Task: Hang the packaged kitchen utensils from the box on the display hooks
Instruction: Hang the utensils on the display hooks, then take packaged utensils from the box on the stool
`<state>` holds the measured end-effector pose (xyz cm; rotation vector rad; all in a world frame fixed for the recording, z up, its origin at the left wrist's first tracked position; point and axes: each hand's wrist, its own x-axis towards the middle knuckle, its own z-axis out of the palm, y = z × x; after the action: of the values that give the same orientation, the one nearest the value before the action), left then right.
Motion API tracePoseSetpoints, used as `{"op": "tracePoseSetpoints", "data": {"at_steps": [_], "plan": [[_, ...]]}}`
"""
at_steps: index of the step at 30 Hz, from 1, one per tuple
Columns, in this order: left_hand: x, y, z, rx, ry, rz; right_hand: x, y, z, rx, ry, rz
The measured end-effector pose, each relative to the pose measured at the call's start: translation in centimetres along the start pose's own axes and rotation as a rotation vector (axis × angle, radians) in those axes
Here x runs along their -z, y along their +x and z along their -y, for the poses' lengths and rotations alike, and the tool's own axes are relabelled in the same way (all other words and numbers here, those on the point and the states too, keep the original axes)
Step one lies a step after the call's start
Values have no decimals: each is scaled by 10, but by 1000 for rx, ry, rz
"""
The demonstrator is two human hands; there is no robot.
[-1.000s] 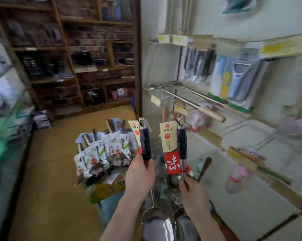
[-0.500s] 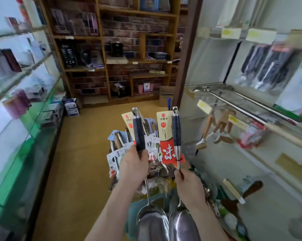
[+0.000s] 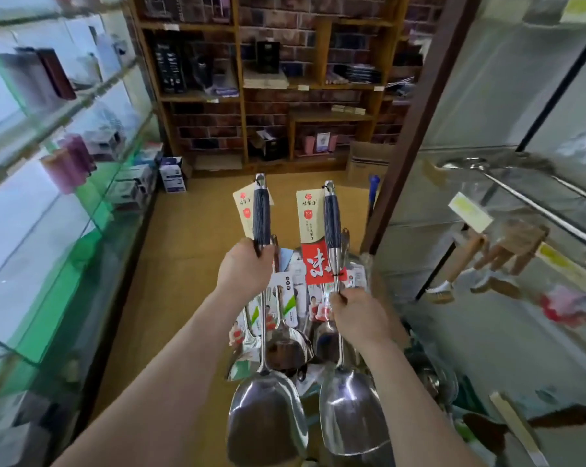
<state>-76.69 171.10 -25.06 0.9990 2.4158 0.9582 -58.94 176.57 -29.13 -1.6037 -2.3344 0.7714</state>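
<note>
Two steel spatulas are held upright, side by side, at six o'clock in a shop aisle. The left spatula (image 3: 266, 423) is gripped by the left hand (image 3: 246, 266), whose fingers are clenched round the lower end of its dark handle (image 3: 262, 214). The right spatula (image 3: 349, 412) is held by the right hand (image 3: 360, 318), with the fingers curled round the bare metal shaft just below its handle. Both blades hang low, at the bottom of the frame and nearest the camera, with the handle ends pointed to twelve o'clock. A cream card tag (image 3: 244, 210) is fixed behind the left handle, and a cream-and-red one (image 3: 313, 244) beside the right handle.

More packaged utensils (image 3: 286, 298) are heaped between and beneath the two hands; the box under them cannot be made out. A long metal display hook (image 3: 537, 205) is seen at three o'clock, apart from both spatulas, with a yellow price label (image 3: 470, 212) at its near end and wooden-handled tools (image 3: 487, 261) hanging just below. Glass shelves (image 3: 66, 183) are ranged along nine o'clock. At twelve o'clock, wooden shelving (image 3: 241, 96) is set against a brick wall, with a cardboard carton (image 3: 365, 163) on the floor at its foot.
</note>
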Motion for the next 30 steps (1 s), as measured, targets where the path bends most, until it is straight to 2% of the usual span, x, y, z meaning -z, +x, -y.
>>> {"op": "tracePoseSetpoints", "data": {"at_steps": [8, 15, 23, 30], "plan": [[-68, 102, 4, 145, 146, 139, -14, 113, -13, -61, 17, 137], [-132, 155, 2, 228, 239, 258, -47, 171, -29, -113, -27, 304], [-170, 180, 28, 299, 187, 211, -66, 190, -31, -88, -116, 363], [-176, 170, 39, 234, 170, 175, -84, 195, -33, -1, -172, 309]]}}
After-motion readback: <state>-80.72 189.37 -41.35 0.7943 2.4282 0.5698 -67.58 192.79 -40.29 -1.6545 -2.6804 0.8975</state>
